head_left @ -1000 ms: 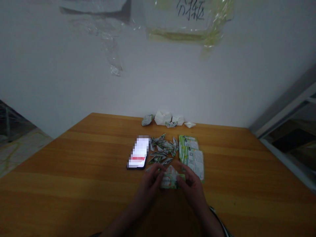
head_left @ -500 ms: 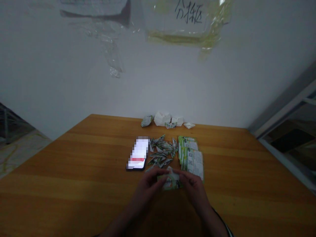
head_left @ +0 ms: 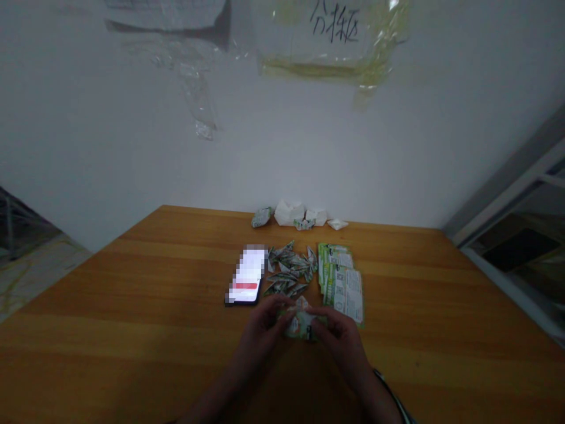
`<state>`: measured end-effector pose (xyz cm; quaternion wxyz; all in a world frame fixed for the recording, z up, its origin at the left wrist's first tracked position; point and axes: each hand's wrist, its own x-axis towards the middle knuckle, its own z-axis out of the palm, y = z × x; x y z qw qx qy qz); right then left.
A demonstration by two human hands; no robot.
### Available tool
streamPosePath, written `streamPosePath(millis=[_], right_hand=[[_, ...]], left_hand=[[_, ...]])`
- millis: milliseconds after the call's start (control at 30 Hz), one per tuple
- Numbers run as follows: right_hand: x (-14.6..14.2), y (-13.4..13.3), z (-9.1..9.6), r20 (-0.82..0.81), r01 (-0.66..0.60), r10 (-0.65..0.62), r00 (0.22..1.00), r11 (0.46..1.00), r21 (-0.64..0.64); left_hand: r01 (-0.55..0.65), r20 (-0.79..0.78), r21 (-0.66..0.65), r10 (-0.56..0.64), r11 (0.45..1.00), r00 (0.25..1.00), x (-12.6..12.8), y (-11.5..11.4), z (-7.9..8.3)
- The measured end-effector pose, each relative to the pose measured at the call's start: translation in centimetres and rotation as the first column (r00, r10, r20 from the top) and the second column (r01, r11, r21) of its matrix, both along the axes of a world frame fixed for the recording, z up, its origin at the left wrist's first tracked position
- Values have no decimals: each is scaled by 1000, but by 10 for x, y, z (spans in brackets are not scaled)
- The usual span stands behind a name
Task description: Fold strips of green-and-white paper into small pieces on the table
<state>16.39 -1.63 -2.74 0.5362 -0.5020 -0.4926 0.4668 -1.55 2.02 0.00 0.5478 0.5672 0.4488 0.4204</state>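
A wooden table (head_left: 154,335) is running back to a pale wall (head_left: 265,159). Directly between the left hand (head_left: 266,323) and the right hand (head_left: 341,331), a green-and-white printed paper (head_left: 302,324) is sitting pinched in the fingers of both, neither hand clearly nearer. Its long axis is apparently running side to side, though dim light and fingers are hiding its outline. Folded paper pieces (head_left: 289,259) are crowding just beyond; a smartphone (head_left: 247,277) is lying left of them, and printed leaflets (head_left: 348,291) are lying right.

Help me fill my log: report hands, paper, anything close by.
Left hand and right hand: both pinching the green paper. Paper: partly folded, peaked at far edge. Close by: folded pieces beyond, phone left, flat sheets right.
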Motion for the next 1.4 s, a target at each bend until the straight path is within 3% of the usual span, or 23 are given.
streamPosePath(millis=[100, 267, 400, 500, 633, 767, 833, 933, 1033, 1167, 1267, 1400], right_hand=[[1, 1, -2, -56, -16, 15, 998, 1000, -10], [4, 1, -3, -35, -18, 18, 999, 1000, -8], [8, 0, -1, 139, -27, 18, 990, 997, 67], [10, -1, -3, 340, -33, -38, 940, 979, 200], [8, -4, -5, 541, -62, -179, 822, 915, 398], [2, -7, -3, 613, -35, -297, 732, 882, 470], [0, -8, -1, 626, -29, -317, 713, 878, 478], [-1, -9, 2, 639, -70, -278, 717, 884, 463], [-2, -9, 4, 659, -126, -227, 717, 888, 443], [-1, -9, 1, 646, -137, -198, 737, 893, 429], [1, -8, -2, 607, -122, -182, 773, 897, 425], [5, -5, -1, 504, 12, -203, 839, 934, 357]], left_hand=[[27, -67, 54, -24, 998, 997, -2, 2, -2], [39, -33, 6, -39, 999, 999, -4, 4, -4], [8, -87, 17, -6, 1000, 996, -4, 4, 0], [-13, -181, 153, 41, 988, 983, -4, 4, -2], [57, -381, 400, 110, 915, 918, -5, 0, -13], [157, -541, 592, 246, 791, 804, -5, -4, -18], [260, -588, 629, 229, 732, 776, -4, -6, -16], [424, -675, 571, 108, 703, 730, -2, -10, -10], [502, -734, 485, 22, 716, 679, -1, -13, -8], [463, -761, 337, -52, 820, 647, -1, -17, -9], [421, -692, 240, -150, 875, 706, -1, -18, -9], [417, -514, 203, -266, 886, 816, -2, -15, -12]])
